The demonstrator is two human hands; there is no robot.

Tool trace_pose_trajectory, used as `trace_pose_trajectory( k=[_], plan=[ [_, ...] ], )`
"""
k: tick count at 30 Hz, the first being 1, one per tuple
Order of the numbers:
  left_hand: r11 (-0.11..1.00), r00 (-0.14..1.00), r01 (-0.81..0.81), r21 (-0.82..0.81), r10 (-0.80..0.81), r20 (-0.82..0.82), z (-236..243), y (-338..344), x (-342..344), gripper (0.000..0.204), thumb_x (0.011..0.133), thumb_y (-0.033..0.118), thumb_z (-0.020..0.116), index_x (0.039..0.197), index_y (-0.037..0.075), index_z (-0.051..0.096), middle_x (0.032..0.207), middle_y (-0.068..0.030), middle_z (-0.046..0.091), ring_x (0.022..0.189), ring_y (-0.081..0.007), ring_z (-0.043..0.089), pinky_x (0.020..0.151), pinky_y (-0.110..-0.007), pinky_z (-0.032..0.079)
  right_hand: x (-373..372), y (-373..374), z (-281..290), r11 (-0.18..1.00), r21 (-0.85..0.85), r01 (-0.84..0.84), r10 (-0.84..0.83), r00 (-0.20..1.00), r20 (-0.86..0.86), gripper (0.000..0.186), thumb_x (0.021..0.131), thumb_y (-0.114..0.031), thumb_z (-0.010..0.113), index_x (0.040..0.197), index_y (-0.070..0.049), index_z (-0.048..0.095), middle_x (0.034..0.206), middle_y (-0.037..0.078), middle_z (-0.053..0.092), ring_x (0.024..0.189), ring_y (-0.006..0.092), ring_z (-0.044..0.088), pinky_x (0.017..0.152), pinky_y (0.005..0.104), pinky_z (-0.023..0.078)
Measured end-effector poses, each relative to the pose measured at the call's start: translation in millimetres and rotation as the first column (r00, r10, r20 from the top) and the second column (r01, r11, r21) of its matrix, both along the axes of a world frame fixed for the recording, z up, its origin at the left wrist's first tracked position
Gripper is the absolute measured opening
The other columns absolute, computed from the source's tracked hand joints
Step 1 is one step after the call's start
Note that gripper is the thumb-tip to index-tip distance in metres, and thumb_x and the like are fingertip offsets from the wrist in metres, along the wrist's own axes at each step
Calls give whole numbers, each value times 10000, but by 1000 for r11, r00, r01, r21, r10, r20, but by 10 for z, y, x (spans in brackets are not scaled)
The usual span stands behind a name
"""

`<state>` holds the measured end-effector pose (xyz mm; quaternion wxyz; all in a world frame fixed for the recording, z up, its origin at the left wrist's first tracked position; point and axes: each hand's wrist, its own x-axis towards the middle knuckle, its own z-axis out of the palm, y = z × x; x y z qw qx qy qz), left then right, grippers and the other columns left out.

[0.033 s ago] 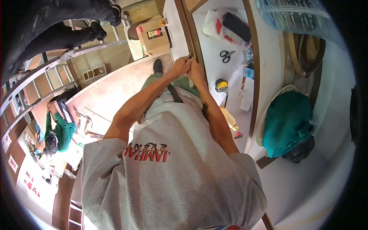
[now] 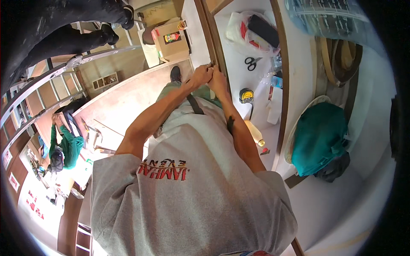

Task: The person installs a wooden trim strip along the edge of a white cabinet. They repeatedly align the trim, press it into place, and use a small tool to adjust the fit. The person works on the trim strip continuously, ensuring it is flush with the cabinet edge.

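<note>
My left hand [image 2: 201,76] and my right hand [image 2: 218,80] meet in front of me, beside a brown wooden upright [image 2: 209,34]. The fingers of both are bent into a pinch close against its edge. Whatever lies between the fingertips is too small or too hidden to make out. Right of the upright, on a white surface, lie black-handled scissors [image 2: 252,63] and a yellow and black tape measure [image 2: 246,95]. A pale yellow bottle [image 2: 255,132] lies nearer, beyond my right forearm.
A white plastic bag [image 2: 237,36] with a black case [image 2: 262,29] sits at the far right, and a teal cloth bundle [image 2: 320,136] nearer. Leftward are a cardboard box [image 2: 173,50], a metal ladder [image 2: 64,68] bearing a person's dark-trousered legs [image 2: 70,40], and another person in green [image 2: 71,147].
</note>
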<state>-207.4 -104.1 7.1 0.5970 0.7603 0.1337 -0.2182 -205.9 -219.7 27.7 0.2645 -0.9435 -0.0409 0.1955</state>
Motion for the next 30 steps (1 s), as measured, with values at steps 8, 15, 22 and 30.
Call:
trace_pose_trajectory(
  k=[8, 15, 22, 30],
  plan=[
    [997, 990, -22, 80, 11, 140, -193, -16, 47, 432, 918, 260, 495, 1185, -64, 593, 937, -269, 673, 847, -347, 681, 773, -395, 520, 75, 28, -133, 1000, 18, 6, -6, 1000, 14, 260, 857, -163, 600, 1049, -57, 459, 858, 259, 658, 834, 472, 624, 696, 558, 488],
    [999, 999, 37, 31, -37, -18, -36, 15, 51, 424, 923, 260, 484, 1192, -49, 594, 909, -289, 664, 847, -339, 684, 772, -407, 513, 14, 32, -3, 999, -9, 32, -33, 996, -81, 316, 829, -118, 625, 1061, -34, 428, 917, 261, 651, 869, 468, 622, 726, 560, 485],
    [999, 998, 17, 31, -19, 66, -133, 6, 42, 413, 923, 257, 481, 1166, -51, 608, 839, -282, 663, 780, -323, 683, 710, -403, 506, -18, 66, -31, 999, 18, 39, -39, 999, -3, 280, 845, -131, 606, 1052, -45, 438, 861, 247, 652, 854, 475, 618, 697, 570, 482],
    [998, 999, -26, -51, 24, -44, 23, 24, 110, 397, 896, 266, 485, 1090, -45, 639, 868, -321, 649, 866, -428, 666, 777, -434, 516, 138, 44, 55, 996, -86, 23, -32, 994, -105, 231, 836, -135, 609, 1020, -67, 487, 873, 252, 657, 855, 464, 625, 710, 578, 478]
  ],
)
